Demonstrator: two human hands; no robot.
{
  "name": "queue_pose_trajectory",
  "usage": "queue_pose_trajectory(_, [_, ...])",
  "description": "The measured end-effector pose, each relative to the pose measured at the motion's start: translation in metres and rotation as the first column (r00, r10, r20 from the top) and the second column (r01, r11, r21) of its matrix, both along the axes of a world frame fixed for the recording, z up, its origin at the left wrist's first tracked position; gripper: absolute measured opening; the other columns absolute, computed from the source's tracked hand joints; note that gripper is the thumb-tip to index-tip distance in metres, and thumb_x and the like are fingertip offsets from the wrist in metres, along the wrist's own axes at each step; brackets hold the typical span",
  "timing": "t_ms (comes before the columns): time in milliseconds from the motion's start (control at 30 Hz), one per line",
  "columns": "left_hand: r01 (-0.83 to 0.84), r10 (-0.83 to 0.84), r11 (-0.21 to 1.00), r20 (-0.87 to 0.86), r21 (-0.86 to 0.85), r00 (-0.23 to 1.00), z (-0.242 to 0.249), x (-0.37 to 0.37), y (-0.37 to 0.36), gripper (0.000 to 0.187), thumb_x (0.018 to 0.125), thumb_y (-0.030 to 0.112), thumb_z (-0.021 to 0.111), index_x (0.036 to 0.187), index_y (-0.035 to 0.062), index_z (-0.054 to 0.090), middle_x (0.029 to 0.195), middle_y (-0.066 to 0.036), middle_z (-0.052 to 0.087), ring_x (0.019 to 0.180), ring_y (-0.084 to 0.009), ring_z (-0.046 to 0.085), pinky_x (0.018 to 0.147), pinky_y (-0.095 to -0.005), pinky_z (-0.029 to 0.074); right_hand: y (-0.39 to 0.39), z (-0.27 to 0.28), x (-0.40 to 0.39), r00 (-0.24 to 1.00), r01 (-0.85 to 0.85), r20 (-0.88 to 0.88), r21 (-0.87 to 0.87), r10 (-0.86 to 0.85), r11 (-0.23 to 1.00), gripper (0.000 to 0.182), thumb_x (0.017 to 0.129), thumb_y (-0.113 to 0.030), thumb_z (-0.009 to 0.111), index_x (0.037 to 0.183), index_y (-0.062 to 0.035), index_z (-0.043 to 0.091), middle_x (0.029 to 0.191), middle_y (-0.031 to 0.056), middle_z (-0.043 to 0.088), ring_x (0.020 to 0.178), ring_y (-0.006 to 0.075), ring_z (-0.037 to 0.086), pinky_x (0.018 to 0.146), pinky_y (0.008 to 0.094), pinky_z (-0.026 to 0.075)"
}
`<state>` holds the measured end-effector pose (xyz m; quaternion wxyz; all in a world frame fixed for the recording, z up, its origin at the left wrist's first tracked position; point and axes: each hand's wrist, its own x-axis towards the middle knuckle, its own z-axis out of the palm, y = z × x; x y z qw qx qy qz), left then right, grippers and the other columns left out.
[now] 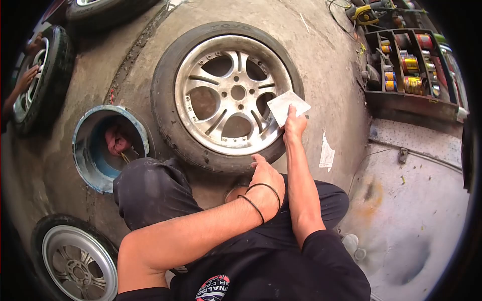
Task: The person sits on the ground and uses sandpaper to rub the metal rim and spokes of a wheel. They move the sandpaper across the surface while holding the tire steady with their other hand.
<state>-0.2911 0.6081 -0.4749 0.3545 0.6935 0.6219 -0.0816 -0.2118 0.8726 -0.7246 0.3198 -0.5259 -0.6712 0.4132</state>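
Observation:
A tyre (168,108) with a bare silver alloy wheel rim (237,92) lies flat on the floor in front of me. My right hand (295,125) pinches a pale square sheet of paper (290,106), thumb on top, over the rim's lower right lip. The side of the sheet facing down is hidden. Closer to my body, my left hand (267,180) has its fingertips at the tyre's near edge, the index finger stretched out and nothing visible in the hand. Two dark bands circle the left wrist.
A blue-stained bucket (83,168) with a reddish cloth (117,140) inside stands left of the tyre. Other wheels (79,271) lie or stand at the left, where another person's hand (27,78) touches one. A rack (396,98) of cans stands at the right, near a torn paper scrap (327,153).

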Motion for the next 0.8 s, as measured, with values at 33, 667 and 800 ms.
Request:
queue_pose_trajectory(33, [0.017,-0.016,1.0,-0.02,0.018,1.0,-0.004,0.005,-0.003,0.035,0.095,0.028,0.072,0.124,0.0085,0.077,0.115,-0.009,0.078,0.114,-0.0275,0.073,0.109,-0.0546,0.043,-0.001,0.01,-0.009,1.0,0.003,-0.002,-0.002,-0.003,1.0,0.03,0.102,-0.024,0.069,0.108,0.0048,0.074,0.087,0.0072,0.075,0.068,0.0151,0.068,0.053,0.0339,0.052])
queue_pose_trajectory(667, [0.054,-0.054,0.997,0.003,0.05,0.999,0.004,0.012,-0.032,0.048,0.1,0.024,0.063,0.142,0.0002,0.062,0.108,-0.01,0.076,0.104,-0.0272,0.072,0.113,-0.0557,0.04,0.074,0.052,-0.077,0.807,-0.21,0.585,0.163,0.076,0.964,0.058,0.093,-0.051,0.075,0.098,0.007,0.077,0.098,0.0311,0.075,0.096,0.0426,0.076,0.089,0.0482,0.057])
queue_pose_trajectory(800, [0.071,-0.071,0.997,-0.012,0.033,0.997,0.006,0.007,-0.036,0.052,0.1,0.025,0.065,0.146,0.0006,0.059,0.103,-0.008,0.075,0.102,-0.026,0.071,0.113,-0.0542,0.039,0.097,0.044,-0.049,0.812,-0.265,0.555,0.075,0.18,0.961,0.058,0.093,-0.054,0.075,0.108,0.0011,0.079,0.104,0.0266,0.077,0.102,0.0394,0.076,0.092,0.0477,0.056])
